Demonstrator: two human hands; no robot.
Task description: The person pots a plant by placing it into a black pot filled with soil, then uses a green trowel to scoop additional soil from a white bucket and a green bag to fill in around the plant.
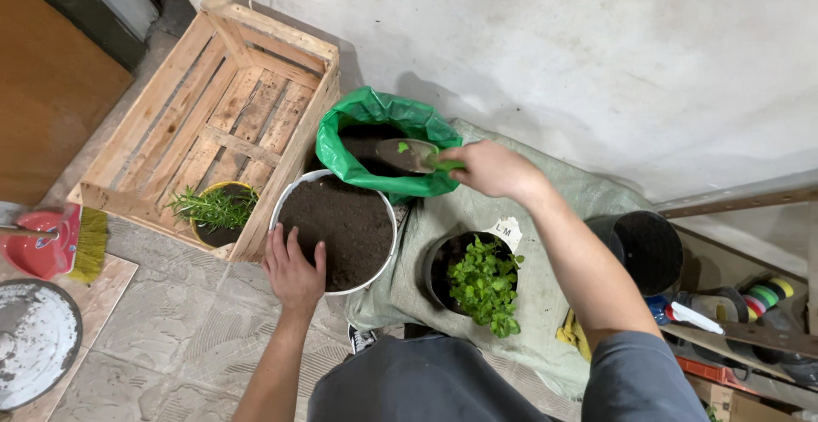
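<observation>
1. The left hand (294, 270) is lying open, palm down, on the near rim of the white pot (336, 230), steadying it.
2. The pot is already looking nearly full of soil; little filling seems left.
3. The right hand (494, 169) is gripping a trowel (409, 155), its blade reaching into the green soil bag (383, 115) just behind the pot.
4. A leafy plant (484, 284) is waiting in a black pot, under the right forearm.

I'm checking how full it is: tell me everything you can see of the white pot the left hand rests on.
The white pot is round with a thin pale rim, probably plastic, standing upright on the tiled floor between the wooden crate and the pot of leafy green plant. Dark soil fills it nearly to the rim. The left hand lies flat on its near edge, fingers on the soil. The green bag overlaps its far rim.
</observation>
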